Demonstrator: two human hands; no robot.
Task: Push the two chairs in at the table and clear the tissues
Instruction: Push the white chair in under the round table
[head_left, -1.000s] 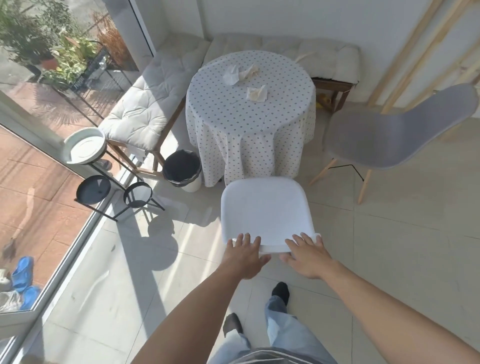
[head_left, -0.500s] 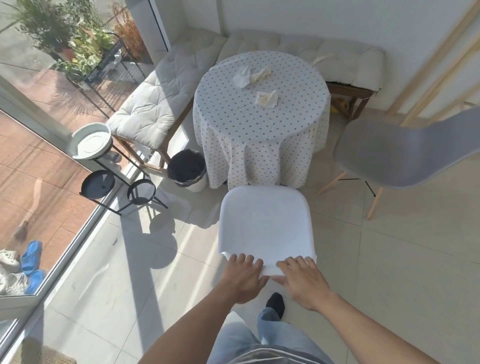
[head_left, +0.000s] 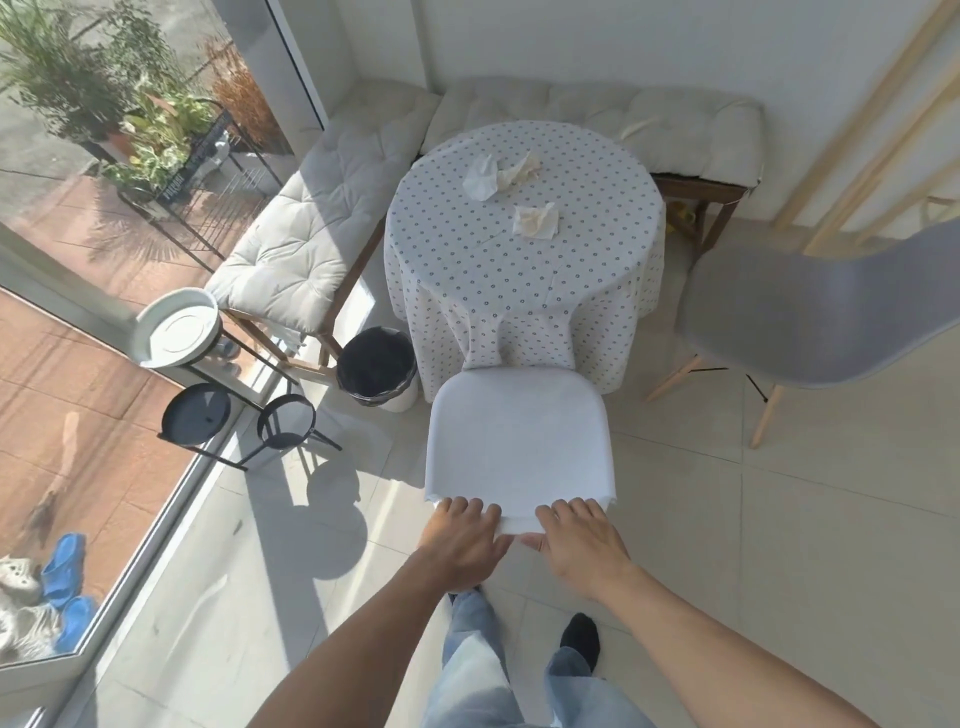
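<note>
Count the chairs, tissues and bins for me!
Chairs: 2, the white chair and the grey chair
Tissues: 3 on the table
Bins: 1
Total: 6

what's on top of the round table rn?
On the round table, a dotted tablecloth drapes over the edge, hiding the tabletop and legs. Three crumpled tissues lie on it: two touching at the far side, one nearer. Nothing else shows there.
</note>
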